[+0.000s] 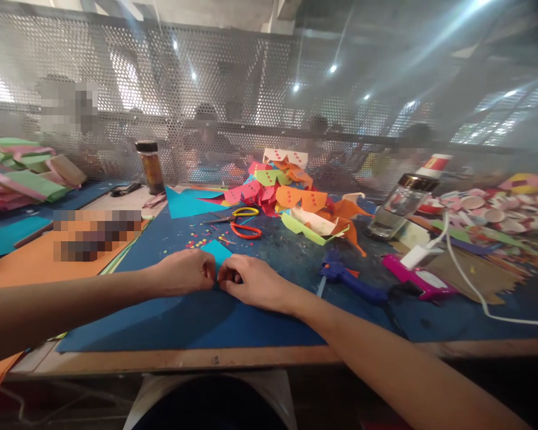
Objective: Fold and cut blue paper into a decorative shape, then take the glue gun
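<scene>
Close together over the blue mat point(161, 322), my left hand point(186, 272) and my right hand point(251, 280) pinch a small piece of light-blue paper point(217, 251) between them. Its far corner points away from me; the near part is hidden by my fingers. Just beyond lie scissors point(240, 222) with one yellow and one orange handle, blades apart and pointing left. Tiny coloured paper scraps point(201, 242) are scattered beside them. A larger light-blue sheet point(190, 202) rests further back.
Cut paper pieces point(300, 200) are heaped at the back. On the right are a blue glue gun point(349, 278), a pink power strip point(421, 278), a white cable point(466, 280), a glass bottle point(401, 203) and paper rings point(502, 209). Orange sheets point(31, 263) and a dark jar point(151, 167) stand left.
</scene>
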`<state>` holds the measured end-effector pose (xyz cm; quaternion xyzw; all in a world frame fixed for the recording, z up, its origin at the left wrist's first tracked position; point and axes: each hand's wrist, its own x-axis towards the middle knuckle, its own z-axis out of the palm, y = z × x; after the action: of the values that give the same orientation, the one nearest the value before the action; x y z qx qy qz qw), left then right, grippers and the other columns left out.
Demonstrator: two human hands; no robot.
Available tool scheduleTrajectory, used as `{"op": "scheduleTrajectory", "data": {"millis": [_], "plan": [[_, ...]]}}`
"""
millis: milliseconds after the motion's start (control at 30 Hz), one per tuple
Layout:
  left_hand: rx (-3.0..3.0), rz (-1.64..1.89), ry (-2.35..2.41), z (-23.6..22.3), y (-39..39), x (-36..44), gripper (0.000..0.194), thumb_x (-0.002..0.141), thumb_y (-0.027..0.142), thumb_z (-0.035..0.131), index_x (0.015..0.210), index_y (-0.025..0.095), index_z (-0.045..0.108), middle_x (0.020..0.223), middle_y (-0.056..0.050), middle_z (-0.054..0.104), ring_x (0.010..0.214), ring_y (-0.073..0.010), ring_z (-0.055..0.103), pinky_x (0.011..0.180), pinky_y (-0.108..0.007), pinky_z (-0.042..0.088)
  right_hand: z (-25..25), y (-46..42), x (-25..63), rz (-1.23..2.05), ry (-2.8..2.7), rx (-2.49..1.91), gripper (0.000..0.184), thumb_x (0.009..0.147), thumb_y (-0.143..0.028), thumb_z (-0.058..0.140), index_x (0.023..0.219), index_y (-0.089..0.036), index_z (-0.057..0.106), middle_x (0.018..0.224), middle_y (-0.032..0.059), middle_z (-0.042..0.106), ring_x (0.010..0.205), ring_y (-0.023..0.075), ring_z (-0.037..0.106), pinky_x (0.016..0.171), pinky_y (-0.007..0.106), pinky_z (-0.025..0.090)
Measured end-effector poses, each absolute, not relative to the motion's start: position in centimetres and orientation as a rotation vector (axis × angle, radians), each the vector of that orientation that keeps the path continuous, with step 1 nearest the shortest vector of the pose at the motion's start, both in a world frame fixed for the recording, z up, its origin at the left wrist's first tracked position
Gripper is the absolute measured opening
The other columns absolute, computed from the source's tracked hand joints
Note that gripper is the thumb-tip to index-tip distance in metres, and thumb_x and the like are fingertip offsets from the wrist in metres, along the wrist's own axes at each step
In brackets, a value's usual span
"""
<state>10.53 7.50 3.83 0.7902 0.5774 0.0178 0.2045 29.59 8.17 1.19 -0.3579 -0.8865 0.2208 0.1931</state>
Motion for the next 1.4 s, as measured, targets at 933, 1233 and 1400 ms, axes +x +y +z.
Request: {"op": "scheduleTrajectory", "data": {"millis": [933, 1233, 1400], "plan": [[2.190, 0.139, 1.627, 4.0, 7.2, 7.9, 0.015, 0.069, 0.019, 0.057, 0.072, 0.018, 0.071, 0.071, 0.000, 0.070, 0.069, -0.0185, 0.065, 0.059, -0.025, 0.039, 1.4, 8.0, 29.6, 0.656, -2.500, -1.006, 0.009, 0.082, -0.015, 0.062, 0.087, -0.018, 0.068, 0.087, 0.0009, 0.065, 0.073, 0.0117, 0.056, 0.065, 0.023, 0.039], [2.149, 0.141, 1.612, 3.8, 7.5, 7.3, 0.010, 0.067, 0.019, 0.061, 0.069, 0.019, 0.071, 0.068, 0.001, 0.070, 0.065, -0.0178, 0.062, 0.056, -0.026, 0.036, 1.5, 8.0, 29.6, 0.657, -2.499, -0.997, 0.008, 0.083, -0.015, 0.062, 0.087, -0.018, 0.068, 0.087, 0.0008, 0.065, 0.073, 0.0114, 0.056, 0.067, 0.023, 0.039], [2.156, 0.137, 1.632, 3.9, 7.3, 7.2, 0.012, 0.068, 0.021, 0.058, 0.068, 0.019, 0.070, 0.068, 0.000, 0.070, 0.066, -0.0189, 0.062, 0.057, -0.027, 0.037, 1.5, 8.0, 29.6, 0.653, -2.496, -0.990, 0.008, 0.082, -0.014, 0.062, 0.087, -0.018, 0.068, 0.087, 0.0008, 0.065, 0.074, 0.0116, 0.057, 0.067, 0.023, 0.040]]}}
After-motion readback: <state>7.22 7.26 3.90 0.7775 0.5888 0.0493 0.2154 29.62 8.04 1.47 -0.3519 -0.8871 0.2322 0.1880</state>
